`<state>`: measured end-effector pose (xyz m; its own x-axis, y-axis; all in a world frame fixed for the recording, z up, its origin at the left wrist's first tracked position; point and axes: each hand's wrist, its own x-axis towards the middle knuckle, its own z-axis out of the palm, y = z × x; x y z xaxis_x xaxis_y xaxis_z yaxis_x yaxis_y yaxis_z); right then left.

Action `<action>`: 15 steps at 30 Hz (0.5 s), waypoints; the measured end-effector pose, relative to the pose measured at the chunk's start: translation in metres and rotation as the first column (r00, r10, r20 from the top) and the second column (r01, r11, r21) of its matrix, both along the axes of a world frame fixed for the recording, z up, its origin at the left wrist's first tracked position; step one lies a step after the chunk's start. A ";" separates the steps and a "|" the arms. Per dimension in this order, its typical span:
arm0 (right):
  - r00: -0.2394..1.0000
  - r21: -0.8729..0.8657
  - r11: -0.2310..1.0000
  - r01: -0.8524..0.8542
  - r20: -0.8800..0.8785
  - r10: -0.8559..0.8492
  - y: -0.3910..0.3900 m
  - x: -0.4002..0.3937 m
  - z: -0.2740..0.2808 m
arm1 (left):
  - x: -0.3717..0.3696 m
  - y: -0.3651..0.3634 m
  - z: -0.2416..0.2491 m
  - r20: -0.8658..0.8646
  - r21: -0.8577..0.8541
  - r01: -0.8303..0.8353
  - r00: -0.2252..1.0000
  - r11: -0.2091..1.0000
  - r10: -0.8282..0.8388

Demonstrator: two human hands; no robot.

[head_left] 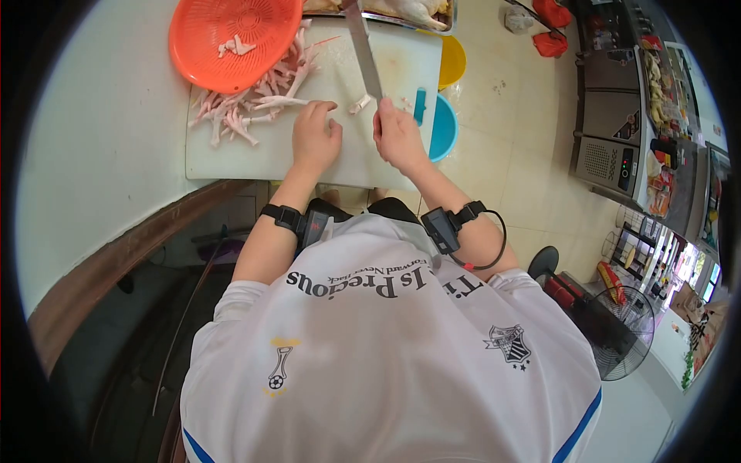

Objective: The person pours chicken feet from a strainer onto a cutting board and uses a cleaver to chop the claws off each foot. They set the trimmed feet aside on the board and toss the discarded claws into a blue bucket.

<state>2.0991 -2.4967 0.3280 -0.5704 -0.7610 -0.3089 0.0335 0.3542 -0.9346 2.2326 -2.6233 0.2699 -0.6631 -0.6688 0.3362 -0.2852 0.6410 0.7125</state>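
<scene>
My right hand (398,137) is wrapped round the handle of a long-bladed kitchen knife (363,50), its blade pointing away over the white cutting board (239,163). To its left, my left hand (316,137) has curled fingers closed at the end of a pale chicken foot (279,101). Several more chicken feet (233,123) lie heaped on the board's left side. Between the knife and my left hand sits a small cut piece of chicken (360,103). An orange-red plastic colander (202,65) leans over the heap, with a few small pale pieces inside.
A metal tray (451,19) with whole poultry stands behind the board. Beside the board's right edge are a yellow tub (453,62) and a blue basin (444,127). A wall borders the left. A standing fan (617,332) and a steel appliance (610,116) are on the right.
</scene>
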 end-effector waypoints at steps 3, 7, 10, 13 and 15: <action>0.997 -0.219 0.976 0.017 -0.072 -0.034 -0.014 -0.001 0.030 | 0.017 0.001 -0.005 -0.002 -0.032 -0.107 0.994 0.994 0.107; 0.954 -0.034 0.998 0.054 -0.293 -0.062 -0.004 0.018 -0.025 | 0.028 -0.002 -0.001 -0.080 -0.083 -0.171 0.983 0.982 0.164; 0.998 0.261 0.965 -0.006 -0.064 0.024 0.009 0.019 -0.048 | 0.018 -0.014 0.009 -0.080 -0.132 -0.250 0.967 0.959 0.241; 1.000 0.326 0.945 0.018 0.001 -0.019 0.018 0.025 -0.033 | 0.003 0.008 0.009 -0.061 -0.115 -0.069 0.996 0.991 0.062; 0.996 0.333 0.943 0.015 0.077 -0.043 0.008 0.017 -0.027 | -0.014 0.012 0.004 -0.005 -0.097 0.103 0.995 0.990 -0.104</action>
